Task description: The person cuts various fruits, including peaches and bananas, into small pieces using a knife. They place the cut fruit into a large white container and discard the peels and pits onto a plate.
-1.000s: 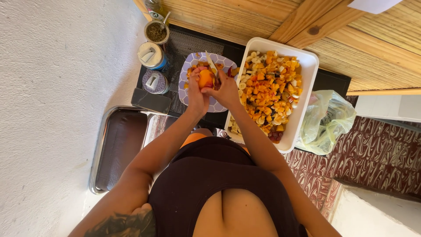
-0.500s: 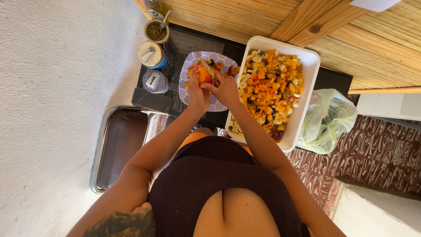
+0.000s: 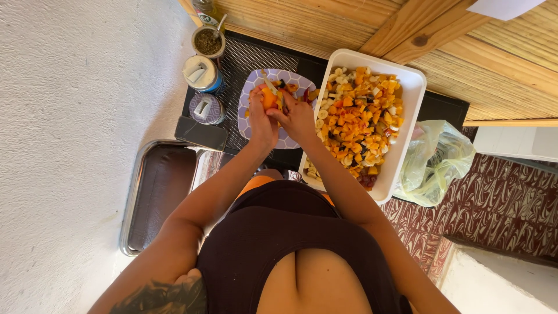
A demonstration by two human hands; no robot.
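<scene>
I stand in a home kitchen. Evidence: a steel sink (image 3: pixel 157 197) set beside the desk (image 3: pixel 442 107), a white tray (image 3: pixel 407 93) of chopped fruit, a patterned plate (image 3: pixel 290 78), and lidded jars (image 3: pixel 200 72).

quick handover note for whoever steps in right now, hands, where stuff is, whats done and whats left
Left hand: holds an orange fruit over the patterned plate.
Right hand: works a knife against that fruit.
Where things are: the white tray to the right of the plate is heaped with chopped fruit; a plastic bag lies beside it; two cans and a cup stand left of the plate.
Done: a large batch is cut and in the tray.
Left: the fruit in hand is not yet cut up; scraps sit on the plate.
</scene>
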